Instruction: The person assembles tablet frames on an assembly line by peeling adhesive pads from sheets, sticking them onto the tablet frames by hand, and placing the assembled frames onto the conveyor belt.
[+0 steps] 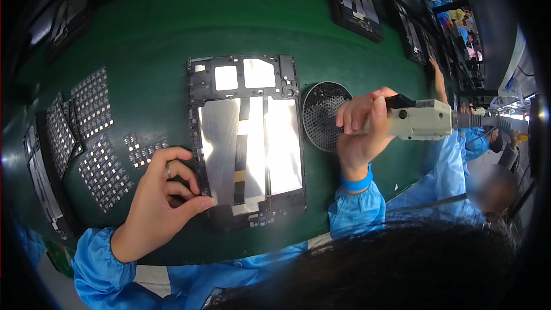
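Observation:
A tablet chassis (227, 155) lies flat before me, its black frame around shiny silver panels and a dark ribbon strip. My left hand (166, 195) is at its lower left edge, fingers curled along the side and thumb on the rim. In my right hand (367, 123) is a beige electric screwdriver (425, 121), its body pointing off to the right and its tip hidden by the fingers. Just beyond those fingers, a round screw dish (304, 117) with a perforated grid stands beside the chassis. A blue band circles my right wrist.
Sheets of small pale parts (106, 172) lie on the green table (155, 34) at the left, some overlapping. Another device (43, 178) rests at the far left edge. More chassis (356, 3) line the back right. A co-worker in blue (450, 172) is at the right.

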Available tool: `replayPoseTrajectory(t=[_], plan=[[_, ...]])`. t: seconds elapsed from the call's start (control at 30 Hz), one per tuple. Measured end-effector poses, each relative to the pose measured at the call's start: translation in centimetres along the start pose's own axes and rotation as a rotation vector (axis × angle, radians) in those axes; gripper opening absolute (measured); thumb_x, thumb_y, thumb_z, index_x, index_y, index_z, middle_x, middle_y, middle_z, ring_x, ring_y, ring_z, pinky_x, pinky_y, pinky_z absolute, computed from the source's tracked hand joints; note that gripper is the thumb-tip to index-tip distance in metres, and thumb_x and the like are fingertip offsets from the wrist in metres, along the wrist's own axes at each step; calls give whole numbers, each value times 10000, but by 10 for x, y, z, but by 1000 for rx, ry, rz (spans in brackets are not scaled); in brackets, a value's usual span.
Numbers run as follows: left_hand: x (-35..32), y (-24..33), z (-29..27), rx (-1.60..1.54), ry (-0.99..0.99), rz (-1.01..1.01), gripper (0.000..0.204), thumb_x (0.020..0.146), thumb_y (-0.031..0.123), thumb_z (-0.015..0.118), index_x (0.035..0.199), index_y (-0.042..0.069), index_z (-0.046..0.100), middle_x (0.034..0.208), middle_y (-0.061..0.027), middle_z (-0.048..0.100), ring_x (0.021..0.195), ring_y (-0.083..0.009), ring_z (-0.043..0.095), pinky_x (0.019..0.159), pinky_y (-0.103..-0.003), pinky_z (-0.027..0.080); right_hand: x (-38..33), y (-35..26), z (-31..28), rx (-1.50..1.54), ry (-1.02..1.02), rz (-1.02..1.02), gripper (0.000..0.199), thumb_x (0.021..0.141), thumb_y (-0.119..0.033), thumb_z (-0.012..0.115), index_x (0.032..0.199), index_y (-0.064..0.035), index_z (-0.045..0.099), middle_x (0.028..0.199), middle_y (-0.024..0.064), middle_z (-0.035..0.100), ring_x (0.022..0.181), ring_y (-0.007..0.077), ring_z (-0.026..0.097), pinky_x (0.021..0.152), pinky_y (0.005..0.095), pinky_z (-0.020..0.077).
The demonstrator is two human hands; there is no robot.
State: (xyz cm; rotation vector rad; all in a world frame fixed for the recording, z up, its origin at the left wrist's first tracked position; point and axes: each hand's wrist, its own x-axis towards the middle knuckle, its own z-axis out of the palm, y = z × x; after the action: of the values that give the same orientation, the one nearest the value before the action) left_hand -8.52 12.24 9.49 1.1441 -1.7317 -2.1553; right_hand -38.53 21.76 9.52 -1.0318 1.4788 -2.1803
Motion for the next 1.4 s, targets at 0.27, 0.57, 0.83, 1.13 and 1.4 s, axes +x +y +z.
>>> replayPoseTrajectory(t=[0.27, 0.57, 0.83, 1.13, 1.4], plan=[[1, 9, -14, -60, -100, 20, 476, 902, 73, 707, 1244, -27, 391, 857, -90, 598, 718, -165, 681, 600, -262, 538, -3, -4, 19, -128, 60, -92, 327, 1002, -243, 531, 1204, 12, 505, 575, -5, 398, 456, 96, 377, 431, 274, 360], [2, -2, -24, -99, -173, 87, 455, 906, 97, 706, 1228, -4, 401, 906, -77, 592, 758, -156, 682, 644, -264, 562, -74, -50, 94, 343, -442, 145, 363, 975, -404, 612, 1201, -169, 452, 568, 2, 450, 449, 130, 435, 434, 295, 425], [9, -29, -25, 30, -38, 405, 404, 868, 116, 692, 1154, -73, 479, 790, -148, 690, 709, -272, 674, 650, -366, 510, -105, -37, 127, 282, -530, 214, 391, 963, -419, 621, 1146, -170, 381, 529, 16, 438, 422, 173, 458, 418, 320, 434], [3, -29, -30, 27, -42, 366, 331, 855, 57, 690, 1109, -9, 489, 927, -165, 690, 829, -237, 687, 714, -342, 536, -108, -31, 133, 284, -519, 203, 391, 973, -411, 608, 1147, -162, 362, 508, 16, 418, 394, 164, 435, 400, 320, 417], [7, -32, -25, -2, -35, 375, 352, 857, 84, 688, 1115, -46, 487, 860, -162, 682, 784, -260, 674, 684, -359, 522, -112, -32, 131, 231, -430, 250, 407, 960, -426, 625, 1141, -154, 383, 533, 33, 430, 412, 162, 440, 410, 320, 411]])
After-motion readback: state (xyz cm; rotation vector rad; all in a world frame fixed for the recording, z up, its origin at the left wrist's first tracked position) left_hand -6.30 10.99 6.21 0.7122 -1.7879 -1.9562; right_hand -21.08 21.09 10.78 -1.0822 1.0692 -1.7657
